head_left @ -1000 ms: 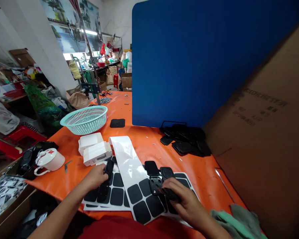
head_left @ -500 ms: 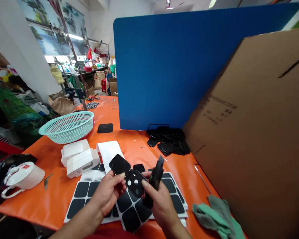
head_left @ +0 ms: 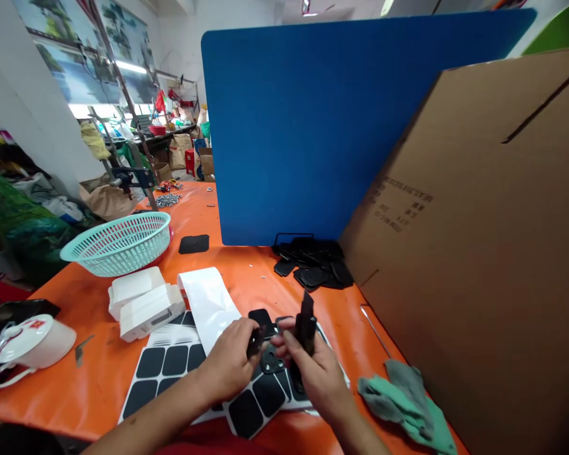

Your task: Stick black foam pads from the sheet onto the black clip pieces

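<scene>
My right hand (head_left: 315, 373) is wrapped round a black utility knife (head_left: 306, 332), its blade pointing up and away. My left hand (head_left: 232, 360) is closed on a small black piece (head_left: 255, 342), turned nearly edge-on between thumb and fingers. Between the two hands shows a black plate with round holes (head_left: 272, 360); whether a finger touches it I cannot tell. Beyond it is a black rounded square (head_left: 260, 321). Under my hands lie white sheets of black rounded-square stickers (head_left: 249, 412), partly covered by my arms. A white paper strip (head_left: 208, 300) curls up beside the left hand.
Black plates (head_left: 315, 265) are heaped before a blue board (head_left: 294, 139). A large cardboard box (head_left: 474, 208) walls off the right, with a green-grey glove (head_left: 408, 404) nearby. Leftward are white boxes (head_left: 152, 309), a teal basket (head_left: 118, 246) and a lidded white mug (head_left: 38, 341).
My left hand has turned over and moved right, so its black piece now shows edge-on. The holed plate sits lower between the hands. My right hand keeps the knife; the view has shifted slightly right.
</scene>
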Demonstrator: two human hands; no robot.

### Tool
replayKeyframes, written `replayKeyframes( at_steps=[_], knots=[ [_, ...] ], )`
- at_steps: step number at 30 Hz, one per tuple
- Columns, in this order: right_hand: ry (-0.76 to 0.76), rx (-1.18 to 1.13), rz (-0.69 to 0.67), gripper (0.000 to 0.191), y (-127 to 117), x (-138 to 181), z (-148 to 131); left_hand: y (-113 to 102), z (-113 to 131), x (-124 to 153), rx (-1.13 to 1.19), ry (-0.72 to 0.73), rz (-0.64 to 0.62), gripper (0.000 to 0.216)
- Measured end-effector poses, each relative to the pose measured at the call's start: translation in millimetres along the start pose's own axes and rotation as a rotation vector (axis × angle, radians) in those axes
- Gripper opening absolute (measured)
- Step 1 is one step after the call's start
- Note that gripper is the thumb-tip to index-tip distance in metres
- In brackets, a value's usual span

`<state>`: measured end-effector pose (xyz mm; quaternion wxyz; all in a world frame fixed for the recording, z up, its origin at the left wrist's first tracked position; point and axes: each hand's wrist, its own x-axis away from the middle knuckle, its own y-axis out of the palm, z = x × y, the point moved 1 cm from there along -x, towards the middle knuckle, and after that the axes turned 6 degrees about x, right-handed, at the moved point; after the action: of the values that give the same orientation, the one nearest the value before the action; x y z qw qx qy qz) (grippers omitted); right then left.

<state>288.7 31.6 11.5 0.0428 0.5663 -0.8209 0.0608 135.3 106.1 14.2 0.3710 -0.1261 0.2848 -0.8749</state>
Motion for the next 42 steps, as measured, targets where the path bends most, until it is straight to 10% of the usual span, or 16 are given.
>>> replayKeyframes(
  at_steps=[7, 13, 18, 26, 31, 35, 42],
  knots=[
    [-0.340, 0.832, -0.181, 0.035, -31.3, 10.8, 4.9, 9.8, -1.0, 0.9, 0.372, -0.170, 0.041, 0.009],
    [-0.223, 1.062, -0.193, 0.036, -22.7, 10.4, 0.2, 13.9, 0.8, 5.8, 0.207, -0.126, 0.123, 0.012],
    [0.005, 1.259, -0.091, 0.022, -52.6, -17.5, 14.9, 2.1, 5.5, 7.1, -0.016, 0.191, 0.109, 0.017],
    [0.036, 1.254, -0.086, 0.038, -64.8, -8.8, 45.0, -42.2, -84.1, 65.2, -0.467, 0.492, 0.156, 0.049],
    [0.034, 1.301, -0.076, 0.064, -47.8, -1.8, 69.2, -63.2, -154.9, 112.3, -0.538, 0.151, -0.041, 0.041],
    [0.108, 1.092, -0.056, 0.053, -58.7, -9.3, 82.2, -80.2, -151.6, 117.8, -0.402, 0.013, -0.260, 0.110],
    [0.216, 0.651, 0.019, 0.034, -68.6, -10.9, 75.1, -69.7, -146.6, 133.2, -0.511, 0.043, 0.012, 0.091]
  ],
)
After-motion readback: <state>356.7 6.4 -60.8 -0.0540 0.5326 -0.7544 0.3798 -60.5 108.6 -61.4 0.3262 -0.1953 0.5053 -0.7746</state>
